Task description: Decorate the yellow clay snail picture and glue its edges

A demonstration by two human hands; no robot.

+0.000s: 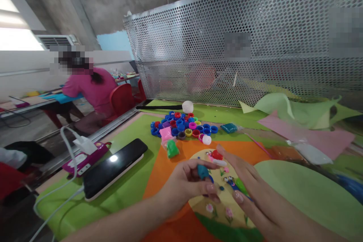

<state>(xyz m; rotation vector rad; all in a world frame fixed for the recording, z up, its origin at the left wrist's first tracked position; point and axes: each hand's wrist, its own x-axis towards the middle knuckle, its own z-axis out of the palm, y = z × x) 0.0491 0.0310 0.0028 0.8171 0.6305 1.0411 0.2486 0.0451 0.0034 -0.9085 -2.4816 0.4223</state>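
My left hand point(188, 183) is curled around a small teal-blue lump point(202, 172) that looks like modelling clay, held between the fingers and thumb. My right hand point(259, 191) is opposite, fingers stretched out and thumb apart, with nothing visible in its grip. Both are over a round yellow picture point(195, 200) lying on an orange sheet point(154, 181). On the picture are small pink flowers point(228, 212), a red piece point(217, 154), a bright green piece point(241, 186) and blue shapes with googly eyes point(230, 181). My right hand hides part of it.
Beyond the sheet lie several bottle caps point(180, 124) and clay packets in pink point(166, 133), green point(172, 148) and teal point(229, 127). A phone point(116, 168) and a power strip point(86, 160) with cables are at left. A perforated metal screen point(241, 49) stands behind. A person point(93, 90) sits further off.
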